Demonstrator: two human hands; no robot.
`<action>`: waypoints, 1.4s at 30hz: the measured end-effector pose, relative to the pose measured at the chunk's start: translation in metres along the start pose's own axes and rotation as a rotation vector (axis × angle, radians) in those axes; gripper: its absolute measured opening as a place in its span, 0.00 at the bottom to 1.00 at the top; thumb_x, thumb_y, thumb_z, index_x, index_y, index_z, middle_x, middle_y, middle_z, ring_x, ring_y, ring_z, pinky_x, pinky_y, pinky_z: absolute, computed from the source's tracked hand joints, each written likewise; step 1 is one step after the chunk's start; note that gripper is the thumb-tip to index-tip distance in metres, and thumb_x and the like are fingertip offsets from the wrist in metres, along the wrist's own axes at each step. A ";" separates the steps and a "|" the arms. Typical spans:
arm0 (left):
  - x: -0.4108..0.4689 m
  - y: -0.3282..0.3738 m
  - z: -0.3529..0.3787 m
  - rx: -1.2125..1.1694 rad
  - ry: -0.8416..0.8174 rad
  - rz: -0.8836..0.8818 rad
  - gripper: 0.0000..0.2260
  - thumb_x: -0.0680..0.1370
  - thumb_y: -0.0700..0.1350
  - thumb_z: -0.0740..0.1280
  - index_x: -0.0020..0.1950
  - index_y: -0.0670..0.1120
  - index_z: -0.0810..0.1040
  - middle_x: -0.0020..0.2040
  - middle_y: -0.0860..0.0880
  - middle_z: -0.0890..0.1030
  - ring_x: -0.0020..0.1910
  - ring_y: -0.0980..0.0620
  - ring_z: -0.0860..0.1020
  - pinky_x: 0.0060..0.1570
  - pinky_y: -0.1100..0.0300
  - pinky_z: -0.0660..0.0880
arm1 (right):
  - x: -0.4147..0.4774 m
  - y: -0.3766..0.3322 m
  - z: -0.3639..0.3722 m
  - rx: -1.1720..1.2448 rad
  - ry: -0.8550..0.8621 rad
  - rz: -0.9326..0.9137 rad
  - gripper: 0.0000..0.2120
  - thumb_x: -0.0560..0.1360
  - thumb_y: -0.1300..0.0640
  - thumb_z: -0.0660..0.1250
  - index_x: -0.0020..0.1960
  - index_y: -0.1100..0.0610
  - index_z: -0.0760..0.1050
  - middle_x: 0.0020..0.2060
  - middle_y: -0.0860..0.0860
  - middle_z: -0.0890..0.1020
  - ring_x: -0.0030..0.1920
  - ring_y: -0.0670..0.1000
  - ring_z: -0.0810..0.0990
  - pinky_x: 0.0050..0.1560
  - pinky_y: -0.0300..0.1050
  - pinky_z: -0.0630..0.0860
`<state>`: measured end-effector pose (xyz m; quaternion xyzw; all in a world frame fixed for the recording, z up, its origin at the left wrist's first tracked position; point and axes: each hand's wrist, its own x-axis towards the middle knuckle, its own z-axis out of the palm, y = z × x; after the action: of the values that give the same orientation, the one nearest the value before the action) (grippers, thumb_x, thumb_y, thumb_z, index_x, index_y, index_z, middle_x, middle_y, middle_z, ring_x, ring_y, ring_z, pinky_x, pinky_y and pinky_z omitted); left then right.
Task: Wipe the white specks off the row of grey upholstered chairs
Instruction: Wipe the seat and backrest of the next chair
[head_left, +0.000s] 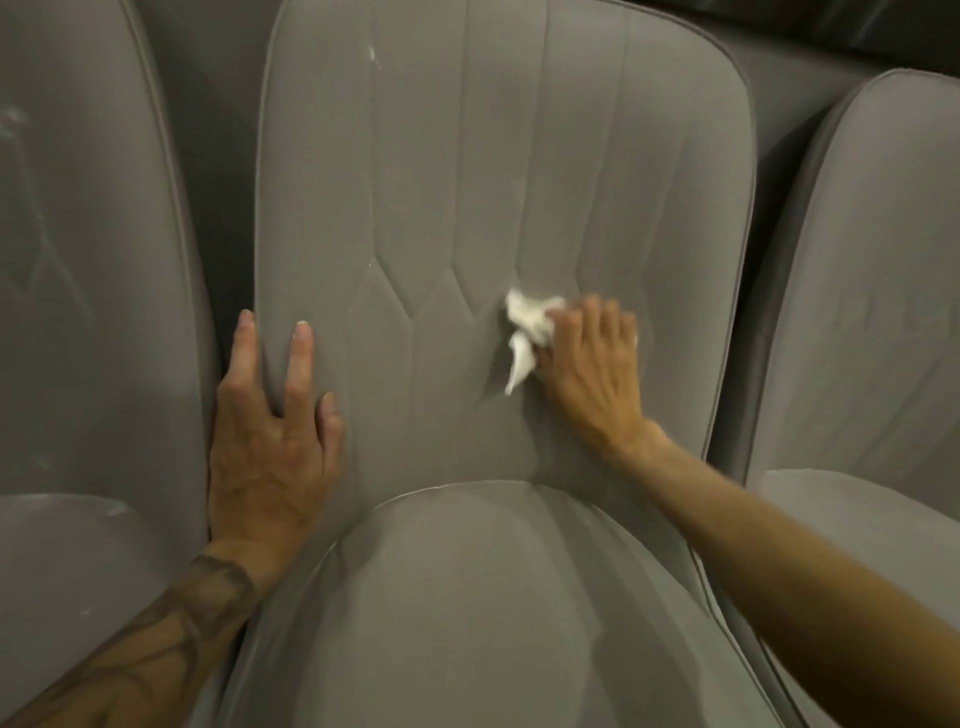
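Right hand (592, 364): fingers clamped on crumpled tissue (527, 327), mid-right of middle chair (493, 156) backrest. Left hand (270, 415) braces left edge, fingers apart. Speck (372, 53) sits far-left; sweep firmly there. Blur possibly hides others.

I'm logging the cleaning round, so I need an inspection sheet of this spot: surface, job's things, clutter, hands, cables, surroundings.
Surface: middle chair backrest, grey, stitched; white speck near its top.
Job's things: white tissue, crumpled, against the backrest.
Clutter: nothing seen.
Hands: left hand rests on the backrest's left edge, fingers straight; right hand grips the tissue.
Cables: nothing seen.
Surroundings: left chair with white marks; right chair.
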<state>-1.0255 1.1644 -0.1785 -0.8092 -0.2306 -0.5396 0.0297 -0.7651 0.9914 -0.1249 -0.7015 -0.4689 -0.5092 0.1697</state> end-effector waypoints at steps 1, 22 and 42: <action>0.000 0.001 0.000 0.001 0.002 -0.002 0.25 0.86 0.45 0.58 0.83 0.41 0.60 0.79 0.27 0.59 0.76 0.30 0.63 0.80 0.52 0.56 | -0.024 -0.006 -0.001 -0.007 -0.072 -0.073 0.12 0.76 0.55 0.73 0.52 0.59 0.73 0.43 0.58 0.76 0.43 0.58 0.69 0.45 0.52 0.63; 0.001 0.002 -0.001 0.036 0.005 -0.002 0.25 0.85 0.44 0.59 0.83 0.40 0.61 0.79 0.27 0.59 0.76 0.31 0.63 0.81 0.56 0.52 | -0.046 -0.019 0.011 0.036 -0.155 -0.158 0.10 0.76 0.56 0.69 0.55 0.57 0.71 0.44 0.55 0.74 0.42 0.57 0.68 0.45 0.51 0.64; 0.001 0.003 -0.001 0.029 -0.004 -0.020 0.25 0.86 0.46 0.58 0.82 0.41 0.62 0.79 0.28 0.59 0.72 0.32 0.65 0.79 0.57 0.55 | 0.109 -0.013 -0.020 0.352 0.398 0.492 0.16 0.78 0.50 0.68 0.57 0.61 0.71 0.51 0.58 0.75 0.53 0.56 0.72 0.54 0.51 0.66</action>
<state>-1.0251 1.1622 -0.1762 -0.8074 -0.2463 -0.5350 0.0356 -0.7822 1.0369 -0.0241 -0.6403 -0.3243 -0.4913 0.4934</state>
